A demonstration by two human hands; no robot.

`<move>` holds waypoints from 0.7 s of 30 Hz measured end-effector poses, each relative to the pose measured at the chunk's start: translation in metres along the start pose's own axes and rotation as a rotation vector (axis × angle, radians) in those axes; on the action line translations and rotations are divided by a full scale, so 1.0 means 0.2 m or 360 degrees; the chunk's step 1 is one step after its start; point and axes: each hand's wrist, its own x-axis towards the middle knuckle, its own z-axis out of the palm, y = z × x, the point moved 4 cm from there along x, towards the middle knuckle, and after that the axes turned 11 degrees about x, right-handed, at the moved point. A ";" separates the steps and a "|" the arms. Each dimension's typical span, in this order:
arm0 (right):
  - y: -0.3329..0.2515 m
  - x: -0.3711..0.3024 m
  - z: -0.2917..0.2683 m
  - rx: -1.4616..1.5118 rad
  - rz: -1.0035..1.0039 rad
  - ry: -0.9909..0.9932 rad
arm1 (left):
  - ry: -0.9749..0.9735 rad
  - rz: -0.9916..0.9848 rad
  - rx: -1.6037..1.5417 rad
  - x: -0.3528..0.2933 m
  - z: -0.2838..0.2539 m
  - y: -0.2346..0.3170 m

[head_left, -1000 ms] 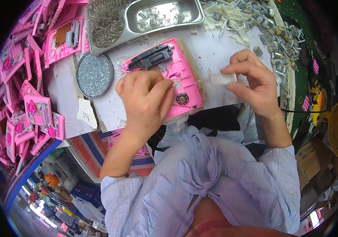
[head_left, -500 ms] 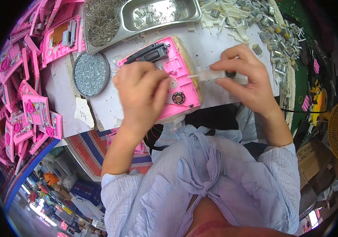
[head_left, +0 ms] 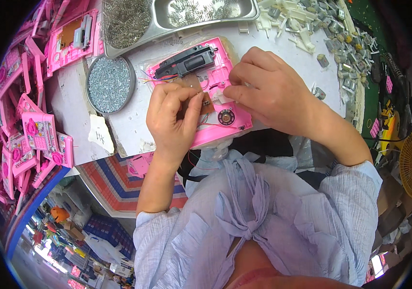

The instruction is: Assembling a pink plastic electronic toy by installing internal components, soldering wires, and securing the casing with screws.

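Observation:
A pink plastic toy housing [head_left: 201, 139] lies open side up on a padded block in front of me. Along its far side sits a black plastic mechanism [head_left: 186, 62]; a small round speaker [head_left: 226, 116] is at its near right. My left hand [head_left: 171, 111] is closed over the left part of the housing, thumb and forefinger pinched above a brown circuit board [head_left: 208, 107]; what they hold is hidden. My right hand [head_left: 271, 89] pinches a small whitish plastic piece [head_left: 219, 98] against the housing, just right of the board. Thin wires run out at the housing's left edge.
A round dish of small metal screws [head_left: 111, 84] stands left of the housing. Behind is a metal tray [head_left: 206, 21] of springs. White plastic parts and small motors [head_left: 345, 62] are heaped at right; pink housings [head_left: 39, 132] pile up at left. A torn paper piece [head_left: 101, 135] lies near the edge.
My right hand has moved left with the whitish piece, from beside the housing onto it. My left hand has shifted slightly right and down, uncovering more of the black mechanism and the circuit board.

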 end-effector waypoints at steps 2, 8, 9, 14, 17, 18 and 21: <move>0.05 0.01 0.02 0.0160 -0.0063 0.0024 | 0.0006 0.0019 0.0030 0.00 0.00 0.00; 0.15 -0.08 0.09 0.0617 -0.0091 0.0173 | -0.0009 -0.0004 0.0017 0.01 0.00 -0.01; 0.15 -0.08 0.09 0.0570 -0.0077 0.0156 | -0.0003 0.0026 0.0015 0.01 0.01 0.00; 0.09 -0.04 0.12 0.0248 0.0056 -0.0001 | -0.0013 0.0082 0.0108 0.01 0.01 0.00; 0.03 -0.07 0.11 -0.0003 0.0116 -0.0071 | -0.0088 0.0012 0.0093 0.01 0.02 0.00; 0.02 -0.08 0.09 -0.0049 0.0093 -0.0063 | -0.0144 0.0057 0.0136 0.01 0.01 0.01; 0.12 -0.22 -0.11 0.0172 0.0272 0.0315 | -0.0177 -0.0048 0.0042 0.02 -0.01 0.01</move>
